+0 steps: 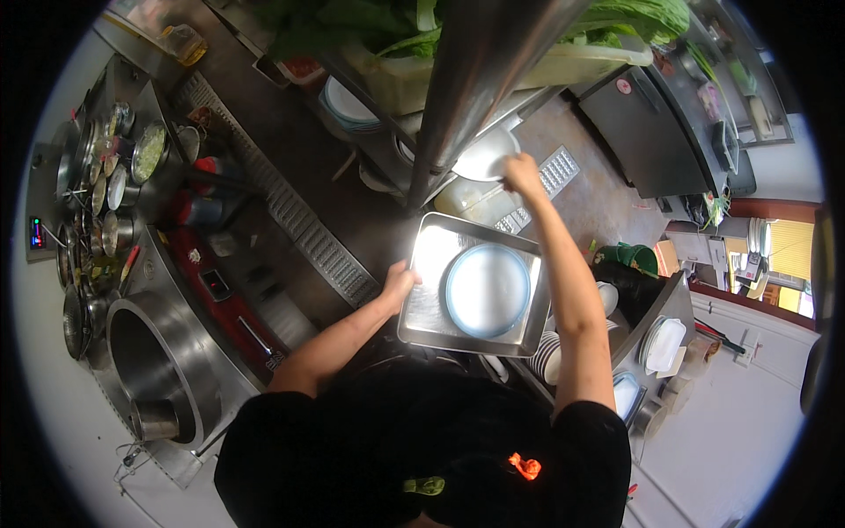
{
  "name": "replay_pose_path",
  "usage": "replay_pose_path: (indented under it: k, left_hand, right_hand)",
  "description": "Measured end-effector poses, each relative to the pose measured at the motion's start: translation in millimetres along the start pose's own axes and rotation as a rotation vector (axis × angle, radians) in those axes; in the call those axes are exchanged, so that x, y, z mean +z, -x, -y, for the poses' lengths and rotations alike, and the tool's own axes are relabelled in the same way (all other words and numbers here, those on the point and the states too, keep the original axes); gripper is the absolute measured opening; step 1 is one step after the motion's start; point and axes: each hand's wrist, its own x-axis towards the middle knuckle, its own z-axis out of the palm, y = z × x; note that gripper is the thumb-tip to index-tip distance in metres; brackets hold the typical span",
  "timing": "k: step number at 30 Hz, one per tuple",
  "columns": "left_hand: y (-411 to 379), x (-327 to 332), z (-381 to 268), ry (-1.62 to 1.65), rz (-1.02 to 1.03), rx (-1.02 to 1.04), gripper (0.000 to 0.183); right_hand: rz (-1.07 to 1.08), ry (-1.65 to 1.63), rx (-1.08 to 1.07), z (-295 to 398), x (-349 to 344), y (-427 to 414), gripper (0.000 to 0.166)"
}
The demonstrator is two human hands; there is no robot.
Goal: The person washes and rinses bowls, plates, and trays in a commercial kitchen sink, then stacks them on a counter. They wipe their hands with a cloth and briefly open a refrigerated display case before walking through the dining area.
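Observation:
My left hand (397, 288) grips the left rim of a rectangular stainless steel tray (428, 310), held in front of my body. Inside the tray lies a round white plate with a pale blue rim (488, 294); glare hides whether others are under it. Farther out, my right hand (522, 175) is closed on the right edge of a white round dish (487, 157), beside a shelf under the counter. A thick metal post (465, 99) partly covers that dish's left side.
Leafy greens fill a plastic tub (581, 63) above the shelf. More plates (350, 102) are stacked left of the post. A large steel pot (155, 363) stands at left. Striped bowls (546, 356) sit beneath my right arm. A metal drain grate (317, 247) crosses the floor.

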Motion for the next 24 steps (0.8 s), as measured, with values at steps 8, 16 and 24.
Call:
replay_pose_path:
  k: [8,16,24]
  left_hand:
    - [20,-3,-4,-0.008,-0.015,-0.020,0.024]
    - [32,-2,-54,0.041,0.076,-0.076,0.026]
    - [-25,-42,-59,-0.116,0.203,-0.177,0.023]
  right_hand:
    - [-0.025,0.515,0.024,-24,107,-91,0.044]
    - [-0.236,0.350,0.062,-14,84,-49,0.065]
    - [-0.932,-0.081,-0.099,-92,-22,162,0.025]
